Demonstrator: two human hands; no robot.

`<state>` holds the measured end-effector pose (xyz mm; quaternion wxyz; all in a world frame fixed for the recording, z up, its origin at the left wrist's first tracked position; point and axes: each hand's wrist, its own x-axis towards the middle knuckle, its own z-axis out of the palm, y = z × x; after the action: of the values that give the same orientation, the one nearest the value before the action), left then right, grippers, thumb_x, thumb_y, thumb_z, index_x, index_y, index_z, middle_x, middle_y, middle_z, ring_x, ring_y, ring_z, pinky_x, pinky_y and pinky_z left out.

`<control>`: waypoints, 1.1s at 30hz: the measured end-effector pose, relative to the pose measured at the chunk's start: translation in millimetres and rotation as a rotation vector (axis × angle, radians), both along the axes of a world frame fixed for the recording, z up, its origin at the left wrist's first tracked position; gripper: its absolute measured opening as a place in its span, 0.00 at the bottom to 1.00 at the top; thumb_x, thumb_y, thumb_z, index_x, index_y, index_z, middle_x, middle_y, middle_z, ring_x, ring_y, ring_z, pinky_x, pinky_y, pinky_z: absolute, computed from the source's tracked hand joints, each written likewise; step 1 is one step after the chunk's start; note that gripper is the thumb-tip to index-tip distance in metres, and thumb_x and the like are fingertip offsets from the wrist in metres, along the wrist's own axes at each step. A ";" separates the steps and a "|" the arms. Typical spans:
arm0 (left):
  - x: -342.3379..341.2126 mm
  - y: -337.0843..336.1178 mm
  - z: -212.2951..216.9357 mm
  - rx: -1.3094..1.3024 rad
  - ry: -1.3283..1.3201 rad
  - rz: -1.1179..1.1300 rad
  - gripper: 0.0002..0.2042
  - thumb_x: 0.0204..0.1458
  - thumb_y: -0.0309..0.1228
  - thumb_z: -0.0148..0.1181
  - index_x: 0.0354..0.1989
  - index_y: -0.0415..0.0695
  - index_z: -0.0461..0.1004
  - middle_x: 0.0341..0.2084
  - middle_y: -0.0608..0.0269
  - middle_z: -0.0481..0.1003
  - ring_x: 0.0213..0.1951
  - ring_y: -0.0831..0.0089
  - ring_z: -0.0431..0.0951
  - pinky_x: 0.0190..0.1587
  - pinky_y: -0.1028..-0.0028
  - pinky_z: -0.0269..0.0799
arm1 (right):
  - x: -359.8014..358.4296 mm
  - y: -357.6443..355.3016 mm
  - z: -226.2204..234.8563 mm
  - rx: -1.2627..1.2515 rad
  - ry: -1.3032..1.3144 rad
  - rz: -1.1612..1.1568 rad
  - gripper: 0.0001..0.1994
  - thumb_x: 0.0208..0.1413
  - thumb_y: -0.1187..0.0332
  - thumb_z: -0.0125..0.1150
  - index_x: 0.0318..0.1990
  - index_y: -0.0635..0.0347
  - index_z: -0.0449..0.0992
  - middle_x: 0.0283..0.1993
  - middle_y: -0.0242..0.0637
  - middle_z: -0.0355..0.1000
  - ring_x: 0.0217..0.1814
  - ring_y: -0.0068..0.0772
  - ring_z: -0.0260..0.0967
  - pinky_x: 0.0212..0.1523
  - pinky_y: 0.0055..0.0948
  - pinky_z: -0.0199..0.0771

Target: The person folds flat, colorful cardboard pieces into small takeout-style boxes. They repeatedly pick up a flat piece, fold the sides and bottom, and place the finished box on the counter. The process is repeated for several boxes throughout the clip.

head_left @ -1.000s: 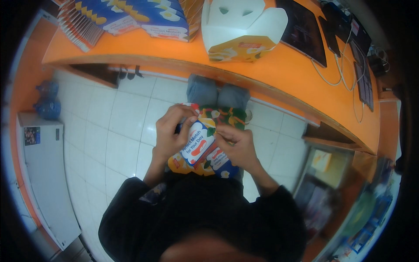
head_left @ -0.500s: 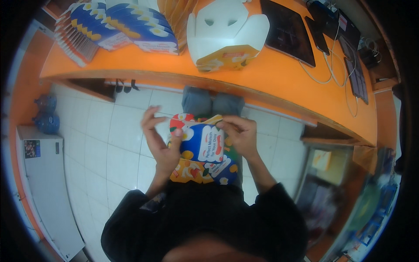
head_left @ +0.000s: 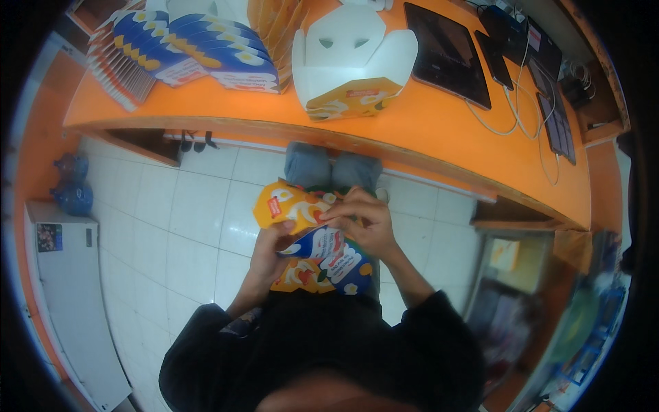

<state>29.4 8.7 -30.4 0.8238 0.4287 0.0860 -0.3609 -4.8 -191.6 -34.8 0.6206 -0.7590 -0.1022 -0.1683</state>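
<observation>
Head view: both hands grip a printed carton [head_left: 312, 240] (orange, blue, partly folded).

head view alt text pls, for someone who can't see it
Seen from above, a person's left hand and right hand fold a printed orange, blue and white carton over a white tiled floor. Ahead, an orange counter holds a stack of flat cartons, an opened white carton and a dark tablet.
</observation>
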 end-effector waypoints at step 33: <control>2.4 -26.8 -6.6 0.244 -0.376 0.076 0.16 0.54 0.25 0.58 0.51 0.36 0.67 0.44 0.57 0.74 0.46 0.71 0.75 0.49 0.73 0.71 | -1.2 21.0 -29.2 0.398 0.267 -0.163 0.08 0.50 0.76 0.64 0.29 0.61 0.69 0.58 0.39 0.56 0.56 0.23 0.60 0.51 0.23 0.64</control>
<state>31.8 -18.1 -37.0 0.7804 0.5813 -0.0100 -0.2302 -6.0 -170.6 -64.0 0.7501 -0.6433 0.0774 -0.1327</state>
